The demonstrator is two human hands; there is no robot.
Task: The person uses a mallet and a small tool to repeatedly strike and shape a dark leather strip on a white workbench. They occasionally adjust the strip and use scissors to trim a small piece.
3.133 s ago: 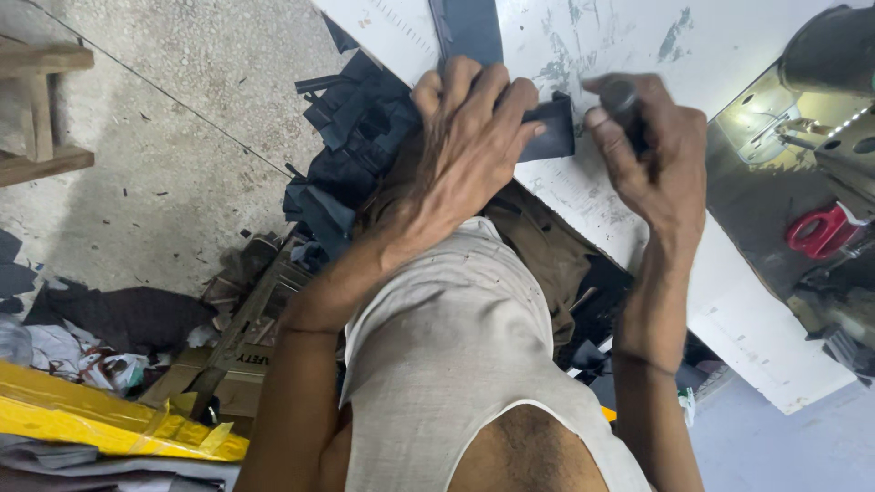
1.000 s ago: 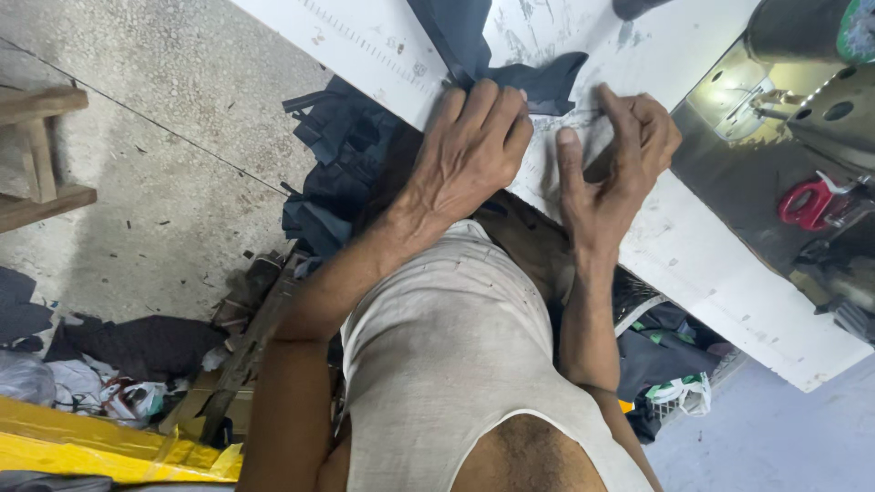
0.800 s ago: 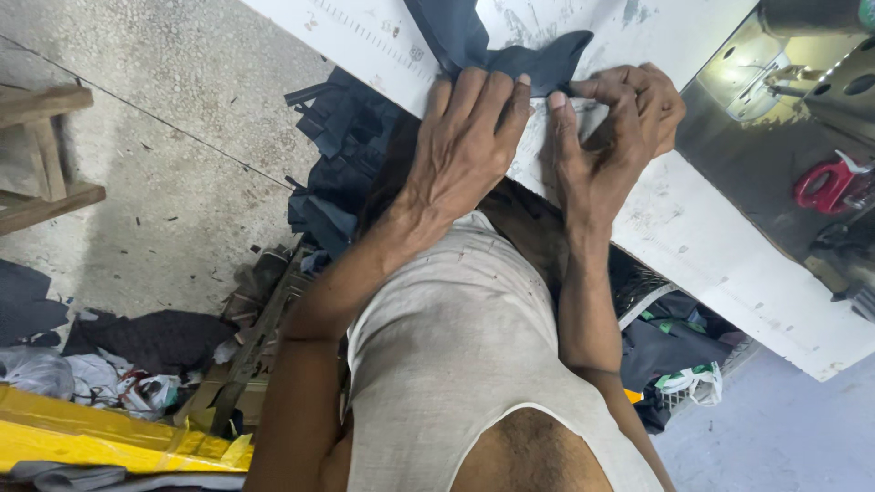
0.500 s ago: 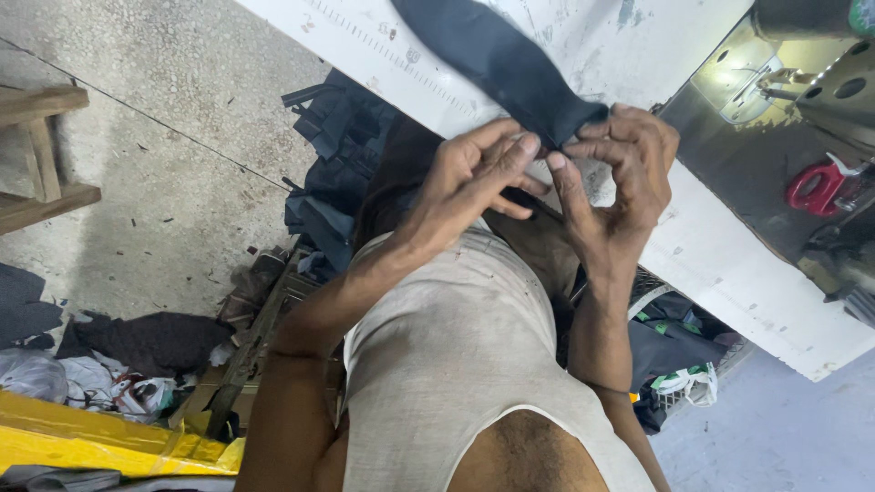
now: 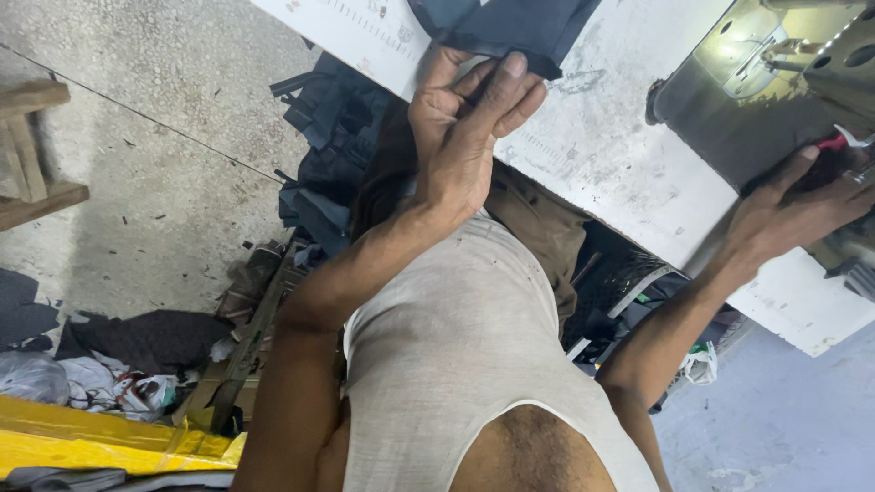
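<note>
Left hand [image 5: 469, 137] pinches the dark cloth [image 5: 510, 32] at the worktop's [image 5: 629, 155] near edge. Right hand [image 5: 788, 214] has released it, now reaching the red scissors [image 5: 831, 143]; grip indeterminate. One-handed hold.

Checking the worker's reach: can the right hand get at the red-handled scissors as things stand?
Probably yes. The right hand is stretched out beside the sewing machine, its fingers at the red-handled scissors, with nothing between. The left hand holds the dark cloth.
</note>
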